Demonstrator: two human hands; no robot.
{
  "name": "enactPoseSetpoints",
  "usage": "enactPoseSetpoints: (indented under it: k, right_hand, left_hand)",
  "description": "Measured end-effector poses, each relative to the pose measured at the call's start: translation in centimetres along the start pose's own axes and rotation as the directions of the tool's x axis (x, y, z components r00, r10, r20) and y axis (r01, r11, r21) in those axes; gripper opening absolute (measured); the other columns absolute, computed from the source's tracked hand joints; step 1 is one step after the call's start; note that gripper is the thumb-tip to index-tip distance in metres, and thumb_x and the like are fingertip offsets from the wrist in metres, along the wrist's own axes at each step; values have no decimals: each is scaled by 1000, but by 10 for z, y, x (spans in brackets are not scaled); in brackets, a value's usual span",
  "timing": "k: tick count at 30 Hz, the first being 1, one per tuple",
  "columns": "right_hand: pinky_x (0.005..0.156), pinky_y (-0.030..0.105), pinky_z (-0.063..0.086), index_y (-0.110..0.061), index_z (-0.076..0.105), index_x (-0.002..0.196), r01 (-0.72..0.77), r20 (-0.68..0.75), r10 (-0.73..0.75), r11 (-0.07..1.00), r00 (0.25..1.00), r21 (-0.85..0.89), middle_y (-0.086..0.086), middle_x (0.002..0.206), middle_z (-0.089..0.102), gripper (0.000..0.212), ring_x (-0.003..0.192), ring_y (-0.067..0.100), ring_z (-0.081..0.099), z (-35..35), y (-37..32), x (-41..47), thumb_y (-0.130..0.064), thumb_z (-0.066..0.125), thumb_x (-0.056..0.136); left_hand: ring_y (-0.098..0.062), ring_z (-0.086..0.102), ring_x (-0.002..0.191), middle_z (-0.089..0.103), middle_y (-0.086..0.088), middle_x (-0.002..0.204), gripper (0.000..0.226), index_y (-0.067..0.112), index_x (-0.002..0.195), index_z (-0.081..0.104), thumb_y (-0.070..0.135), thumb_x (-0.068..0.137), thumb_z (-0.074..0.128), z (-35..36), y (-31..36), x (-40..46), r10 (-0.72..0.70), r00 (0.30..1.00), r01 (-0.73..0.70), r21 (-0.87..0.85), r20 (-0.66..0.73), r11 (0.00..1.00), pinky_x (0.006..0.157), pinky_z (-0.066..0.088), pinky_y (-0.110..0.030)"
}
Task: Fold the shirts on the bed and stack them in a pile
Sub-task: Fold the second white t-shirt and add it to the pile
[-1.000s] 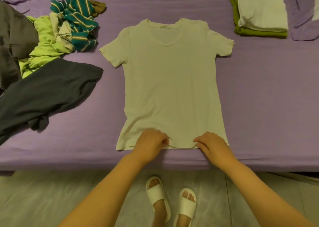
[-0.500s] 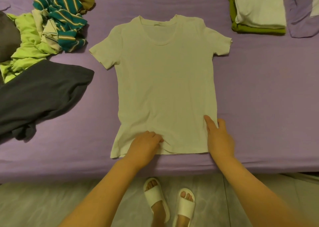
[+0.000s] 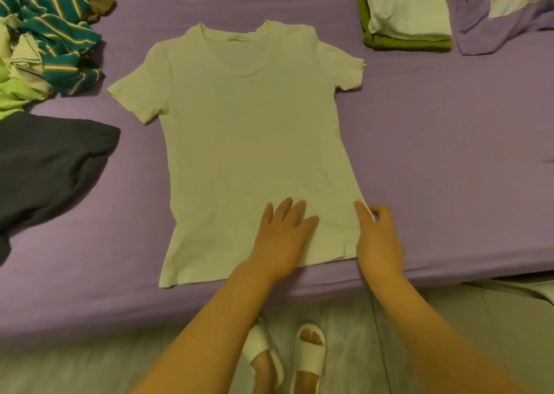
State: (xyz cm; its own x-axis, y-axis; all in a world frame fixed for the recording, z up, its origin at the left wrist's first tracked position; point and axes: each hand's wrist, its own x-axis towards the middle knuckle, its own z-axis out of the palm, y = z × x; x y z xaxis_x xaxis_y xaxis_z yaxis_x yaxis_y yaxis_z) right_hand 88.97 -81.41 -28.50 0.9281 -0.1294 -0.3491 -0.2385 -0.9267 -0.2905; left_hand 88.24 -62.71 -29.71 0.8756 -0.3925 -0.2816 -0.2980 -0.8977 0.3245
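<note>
A white short-sleeved shirt (image 3: pixel 248 142) lies spread flat, front up, on the purple bed (image 3: pixel 449 154), its hem near the front edge. My left hand (image 3: pixel 284 237) presses flat on the lower middle of the shirt with straight fingers. At the shirt's lower right side edge, my right hand (image 3: pixel 379 237) pinches a bit of the fabric between finger and thumb. The pile at the back right has a folded white shirt (image 3: pixel 407 7) on top of a folded green one (image 3: pixel 401 43).
Unfolded clothes lie heaped at the left: a teal striped shirt (image 3: pixel 57 37), a lime green one (image 3: pixel 12 103) and a dark grey one (image 3: pixel 45 160). A purple and white pillow (image 3: pixel 503 16) lies at the back right. My feet in white slippers (image 3: pixel 287 360) stand on the floor below the bed's edge.
My left hand has opened from a curled grip at the hem and slid up to the right, flat on the shirt. My right hand, flat at the right edge before, now pinches that edge.
</note>
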Motion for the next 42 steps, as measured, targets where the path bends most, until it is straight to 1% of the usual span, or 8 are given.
enactPoseSetpoints:
  k: [4, 8, 11, 18, 24, 27, 33, 42]
  right_hand:
    - [108, 49, 29, -19, 43, 140, 330, 25, -341, 886, 940, -326, 14, 150, 34, 67, 138, 33, 32, 20, -19, -4, -7, 66, 78]
    - [113, 55, 4, -26, 19, 149, 249, 135, -213, 886, 968, -391, 8, 157, 13, 71, 145, 31, 6, 30, -47, -4, -16, 55, 88]
    - [106, 57, 28, -19, 53, 132, 417, 175, -379, 842, 909, -343, 14, 143, 44, 68, 135, 35, 36, 42, -86, -8, -16, 76, 68]
    - [114, 51, -7, -31, 4, 150, 540, 300, -464, 796, 834, -272, 7, 158, -12, 62, 144, 29, -17, 65, -161, -14, -35, 35, 96]
    - [102, 64, 32, -25, 42, 140, 593, 307, -510, 728, 803, -343, 16, 147, 37, 61, 136, 41, 30, 86, -182, -8, -54, 31, 87]
    - [103, 62, 18, -24, 32, 143, 595, 338, -494, 711, 801, -374, 17, 147, 38, 72, 136, 39, 24, 92, -177, -9, -66, 13, 88]
    - [103, 64, 15, -30, 21, 148, 713, 433, -571, 612, 698, -342, 16, 152, 28, 81, 139, 42, 18, 86, -173, -11, -70, 27, 77]
    - [110, 54, 7, -31, 26, 145, 689, 278, -632, 641, 724, -337, 8, 153, 29, 65, 142, 32, 12, 66, -183, 58, -66, 12, 92]
  left_hand:
    - [-39, 28, 139, 33, -12, 151, 52, 24, 142, 41, 39, 93, 36, 18, -7, -12, -21, 1000, 20, 105, 9, 994, 110, 23, -62]
    - [-36, 31, 138, 37, -9, 149, 55, 24, 141, 41, 49, 95, 27, 14, -48, -46, -159, 987, 160, 125, -17, 979, 105, 18, -58]
    - [-40, 36, 134, 43, -14, 145, 49, 22, 136, 49, 43, 95, 32, 0, -78, -60, -330, 940, 337, 89, -83, 937, 107, 23, -62]
    - [-29, 44, 119, 43, -11, 135, 62, 11, 142, 31, 32, 90, 58, -29, -123, -76, -838, 545, 687, -554, -34, 470, 97, 43, -42]
    - [-22, 48, 121, 44, -1, 136, 48, 21, 143, 31, 19, 97, 46, -44, -123, -85, -807, 591, 547, -723, -23, 421, 91, 40, -30]
    - [-25, 48, 123, 46, -5, 139, 59, 14, 144, 29, 30, 94, 56, -44, -136, -96, -819, 563, 606, -729, 110, 318, 95, 40, -31]
    - [-17, 42, 61, 44, 6, 63, 41, 22, 65, 36, 50, 86, 58, -47, -158, -103, -812, 522, 798, -487, 261, 356, 53, 31, -29]
    - [-14, 58, 92, 62, 3, 109, 36, 18, 120, 52, 30, 88, 61, -74, -167, -42, -791, 593, 542, -802, 153, 251, 79, 48, -28]
